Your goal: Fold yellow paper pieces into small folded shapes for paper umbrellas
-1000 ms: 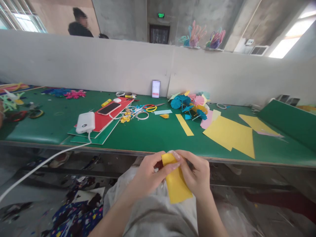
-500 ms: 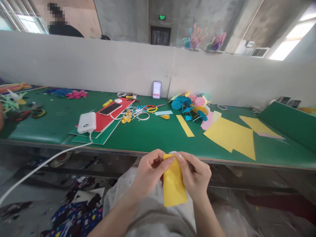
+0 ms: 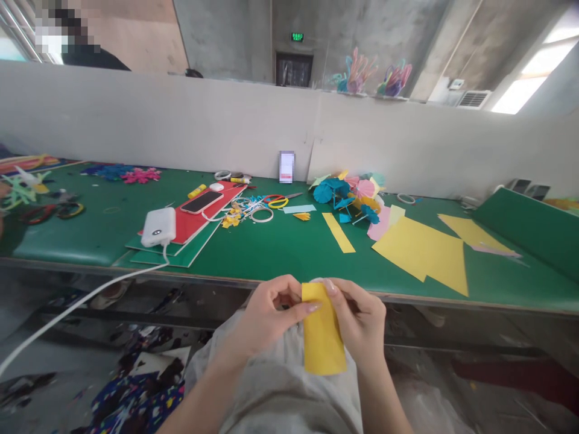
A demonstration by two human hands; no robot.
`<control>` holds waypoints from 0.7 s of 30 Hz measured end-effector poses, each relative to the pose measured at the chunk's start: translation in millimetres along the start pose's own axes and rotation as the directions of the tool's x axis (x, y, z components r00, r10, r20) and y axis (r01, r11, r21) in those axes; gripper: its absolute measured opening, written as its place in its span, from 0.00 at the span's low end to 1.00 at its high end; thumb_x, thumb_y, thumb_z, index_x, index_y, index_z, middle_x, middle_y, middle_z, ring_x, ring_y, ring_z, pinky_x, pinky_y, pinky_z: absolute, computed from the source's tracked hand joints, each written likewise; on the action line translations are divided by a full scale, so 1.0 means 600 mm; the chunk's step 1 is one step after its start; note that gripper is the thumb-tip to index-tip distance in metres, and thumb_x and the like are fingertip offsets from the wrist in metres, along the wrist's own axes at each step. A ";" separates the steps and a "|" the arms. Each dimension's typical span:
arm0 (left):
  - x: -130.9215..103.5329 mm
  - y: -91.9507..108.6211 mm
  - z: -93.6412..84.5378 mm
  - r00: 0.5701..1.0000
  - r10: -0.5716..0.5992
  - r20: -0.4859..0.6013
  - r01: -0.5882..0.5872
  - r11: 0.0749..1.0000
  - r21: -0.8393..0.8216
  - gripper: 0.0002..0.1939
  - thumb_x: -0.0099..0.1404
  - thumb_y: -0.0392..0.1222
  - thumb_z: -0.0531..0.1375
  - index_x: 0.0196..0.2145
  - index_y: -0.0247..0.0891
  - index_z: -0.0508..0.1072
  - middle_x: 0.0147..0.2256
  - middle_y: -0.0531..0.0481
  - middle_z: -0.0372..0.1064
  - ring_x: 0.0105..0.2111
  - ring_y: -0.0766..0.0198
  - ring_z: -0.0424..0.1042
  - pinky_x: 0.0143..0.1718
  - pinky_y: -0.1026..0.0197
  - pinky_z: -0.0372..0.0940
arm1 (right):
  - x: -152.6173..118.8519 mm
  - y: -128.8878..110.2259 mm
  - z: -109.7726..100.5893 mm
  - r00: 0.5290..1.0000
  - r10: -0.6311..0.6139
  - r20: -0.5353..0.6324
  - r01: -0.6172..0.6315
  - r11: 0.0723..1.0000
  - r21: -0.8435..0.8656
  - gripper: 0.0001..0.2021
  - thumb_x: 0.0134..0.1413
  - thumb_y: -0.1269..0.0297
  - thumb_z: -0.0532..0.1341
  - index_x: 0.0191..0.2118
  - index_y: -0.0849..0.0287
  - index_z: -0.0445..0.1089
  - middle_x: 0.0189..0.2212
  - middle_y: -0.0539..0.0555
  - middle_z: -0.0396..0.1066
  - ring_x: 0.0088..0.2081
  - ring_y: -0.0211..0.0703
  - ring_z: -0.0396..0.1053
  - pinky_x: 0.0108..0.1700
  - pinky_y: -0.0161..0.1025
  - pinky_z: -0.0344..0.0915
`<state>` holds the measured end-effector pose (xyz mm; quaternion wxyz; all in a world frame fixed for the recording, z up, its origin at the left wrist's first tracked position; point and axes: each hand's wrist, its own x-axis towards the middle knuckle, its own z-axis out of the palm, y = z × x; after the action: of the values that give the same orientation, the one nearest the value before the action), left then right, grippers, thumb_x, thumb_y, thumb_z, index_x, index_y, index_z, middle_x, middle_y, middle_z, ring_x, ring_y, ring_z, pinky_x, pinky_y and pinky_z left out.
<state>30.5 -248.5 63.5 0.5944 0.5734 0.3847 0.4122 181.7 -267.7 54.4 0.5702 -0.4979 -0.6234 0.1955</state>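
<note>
A yellow paper strip [image 3: 324, 343] hangs in front of my lap, just below the table's front edge. My left hand [image 3: 275, 313] pinches its upper left side, thumb lying across the front and the other fingers behind. My right hand [image 3: 359, 316] is closed on its upper right corner, thumb near the top edge. The fingers behind the paper are hidden. On the table ahead lie another narrow yellow strip [image 3: 338, 232], a large yellow sheet [image 3: 425, 253] and a small folded yellow piece [image 3: 301, 216].
Paper umbrellas [image 3: 346, 196] are heaped at the back. Scissors [image 3: 277, 201] lie beside a white tape ring [image 3: 262, 214]. Leftward, a phone [image 3: 202, 202] and a white power bank [image 3: 158, 226] rest on a red board [image 3: 181, 228]; its cable [image 3: 81, 307] runs off the table.
The lower end of the paper strip has swung slightly right. My left thumb lies flatter across it. The person beyond the partition has shifted left.
</note>
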 end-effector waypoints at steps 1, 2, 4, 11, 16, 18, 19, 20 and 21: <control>0.001 -0.001 0.000 1.000 -0.016 0.009 0.016 0.999 -0.038 0.15 0.55 0.44 0.65 0.23 0.36 0.62 0.22 0.57 0.62 0.22 0.70 0.62 0.24 0.68 0.60 | 0.000 0.000 0.001 1.000 0.001 0.002 -0.001 1.000 0.002 0.11 0.58 0.63 0.58 0.32 0.59 0.77 0.26 0.53 0.77 0.22 0.38 0.69 0.23 0.32 0.63; 0.001 -0.001 0.001 0.999 -0.031 0.022 0.032 0.997 -0.074 0.15 0.56 0.45 0.64 0.23 0.37 0.62 0.21 0.57 0.62 0.22 0.70 0.62 0.23 0.68 0.60 | -0.001 0.001 0.002 1.000 0.000 0.001 0.000 1.000 0.003 0.11 0.58 0.63 0.58 0.32 0.59 0.77 0.25 0.53 0.77 0.22 0.38 0.68 0.23 0.32 0.63; 0.001 -0.002 0.002 0.998 -0.045 0.047 0.050 0.992 -0.117 0.13 0.59 0.46 0.62 0.25 0.36 0.63 0.22 0.56 0.63 0.21 0.70 0.63 0.23 0.68 0.61 | -0.001 0.003 0.002 1.000 0.000 -0.007 0.000 1.000 -0.002 0.11 0.58 0.63 0.58 0.31 0.60 0.77 0.23 0.52 0.76 0.21 0.37 0.67 0.21 0.31 0.61; -0.002 -0.003 -0.006 0.996 0.002 0.092 0.000 1.000 -0.025 0.12 0.63 0.47 0.58 0.28 0.36 0.66 0.19 0.55 0.66 0.21 0.68 0.66 0.25 0.66 0.61 | 0.003 0.010 -0.017 0.995 0.087 -0.056 -0.085 0.996 0.039 0.12 0.57 0.60 0.59 0.32 0.60 0.78 0.24 0.53 0.77 0.21 0.39 0.67 0.20 0.32 0.60; 0.001 0.000 -0.004 0.990 -0.039 0.135 0.033 0.998 0.045 0.09 0.58 0.44 0.62 0.27 0.36 0.67 0.25 0.54 0.67 0.25 0.67 0.68 0.27 0.66 0.62 | 0.003 0.007 -0.020 0.994 0.091 0.060 -0.095 0.993 0.064 0.12 0.57 0.60 0.59 0.33 0.58 0.79 0.26 0.54 0.78 0.24 0.40 0.70 0.23 0.32 0.62; 0.001 -0.002 -0.002 0.988 -0.057 0.145 0.054 0.998 0.021 0.11 0.60 0.44 0.61 0.25 0.37 0.64 0.21 0.56 0.65 0.21 0.69 0.66 0.25 0.66 0.61 | 0.002 0.007 -0.019 0.993 0.085 0.082 -0.092 0.993 0.076 0.11 0.57 0.61 0.59 0.32 0.58 0.79 0.26 0.53 0.77 0.24 0.40 0.71 0.24 0.31 0.63; 0.001 -0.003 -0.002 0.987 -0.062 0.151 0.063 0.998 0.000 0.12 0.60 0.44 0.61 0.24 0.37 0.64 0.20 0.57 0.65 0.20 0.69 0.65 0.24 0.66 0.61 | 0.002 0.008 -0.020 0.993 0.082 0.085 -0.089 0.993 0.083 0.11 0.57 0.61 0.59 0.32 0.58 0.79 0.25 0.52 0.77 0.24 0.40 0.71 0.24 0.31 0.63; 0.001 -0.005 -0.002 0.985 -0.066 0.160 0.070 0.997 -0.020 0.12 0.60 0.45 0.61 0.24 0.37 0.64 0.19 0.56 0.65 0.20 0.69 0.65 0.24 0.66 0.61 | 0.002 0.010 -0.020 0.993 0.082 0.087 -0.090 0.992 0.092 0.11 0.56 0.62 0.60 0.31 0.57 0.79 0.25 0.52 0.77 0.24 0.40 0.71 0.24 0.31 0.63; 0.001 -0.006 -0.002 0.982 -0.069 0.173 0.076 0.997 -0.034 0.12 0.60 0.45 0.61 0.24 0.37 0.64 0.19 0.56 0.66 0.20 0.68 0.66 0.24 0.66 0.61 | 0.002 0.011 -0.021 0.992 0.085 0.089 -0.094 0.991 0.100 0.10 0.56 0.62 0.60 0.31 0.57 0.78 0.25 0.52 0.77 0.24 0.39 0.70 0.24 0.30 0.63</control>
<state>30.0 -247.6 60.2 0.6515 0.5803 0.3442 0.3470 196.0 -268.1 53.0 0.5590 -0.4863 -0.6130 0.2742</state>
